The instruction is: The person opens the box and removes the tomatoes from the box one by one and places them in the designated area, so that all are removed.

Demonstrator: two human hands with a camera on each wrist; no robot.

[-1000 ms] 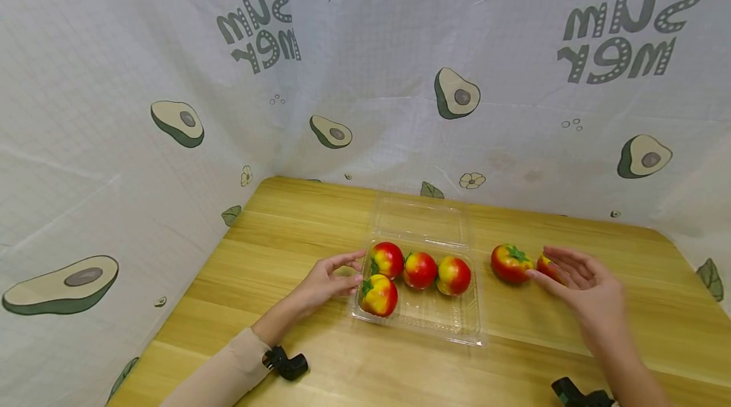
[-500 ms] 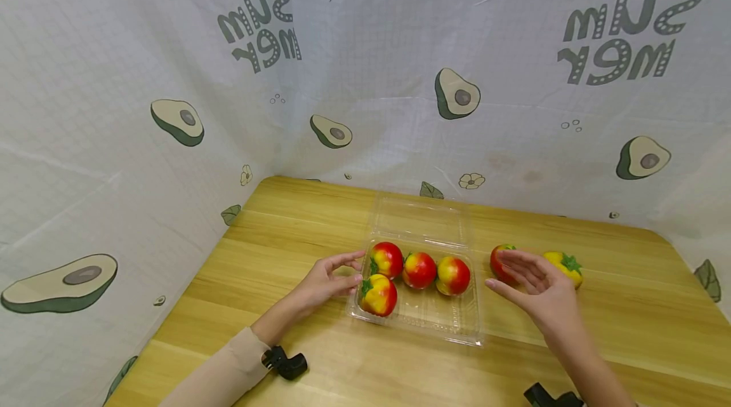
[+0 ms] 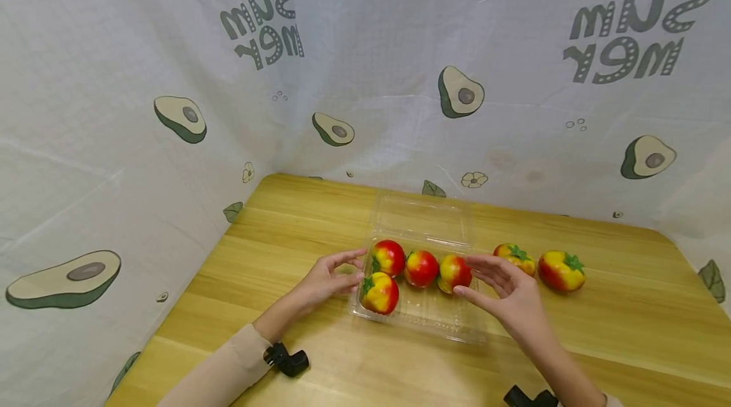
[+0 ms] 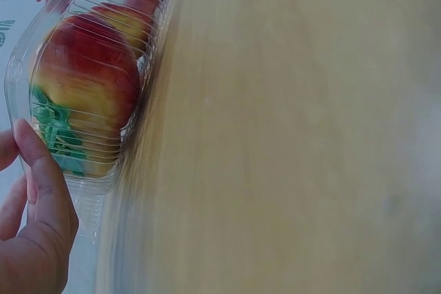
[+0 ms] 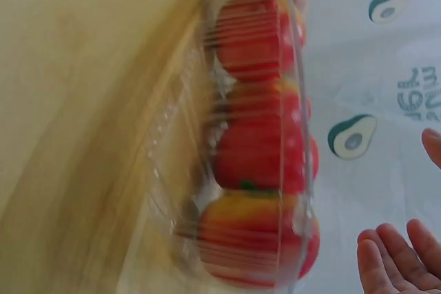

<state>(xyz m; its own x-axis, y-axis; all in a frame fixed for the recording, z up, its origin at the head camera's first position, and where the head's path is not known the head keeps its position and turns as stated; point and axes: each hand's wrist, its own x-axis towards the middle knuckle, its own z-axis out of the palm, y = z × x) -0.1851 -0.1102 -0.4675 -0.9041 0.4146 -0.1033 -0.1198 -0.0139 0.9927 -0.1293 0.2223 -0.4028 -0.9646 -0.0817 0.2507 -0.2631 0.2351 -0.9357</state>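
My left hand (image 3: 322,280) holds the left rim of a clear plastic box (image 3: 434,315) between thumb and fingers. Its transparent lid (image 3: 419,216) lies folded back behind it. Several red-and-yellow, persimmon-like fruits with green leafy tops sit inside: three along the back row, including a right one (image 3: 454,272), and one at front left (image 3: 379,293). My right hand (image 3: 511,296) hovers at the box's right edge, fingers spread from the thumb, grasping nothing. The right wrist view has these fingers (image 5: 406,259) apart from the box wall.
Two more such fruits, a nearer one (image 3: 516,257) and a farther one (image 3: 562,271), lie on the wooden table (image 3: 320,362) right of the box. A white avocado-print cloth (image 3: 388,89) hangs behind and at the left. Black cameras sit on both wrists.
My right hand has moved left, from the fruits on the table to the box's right edge. Those two fruits have come back into sight. The left hand stays at the box.
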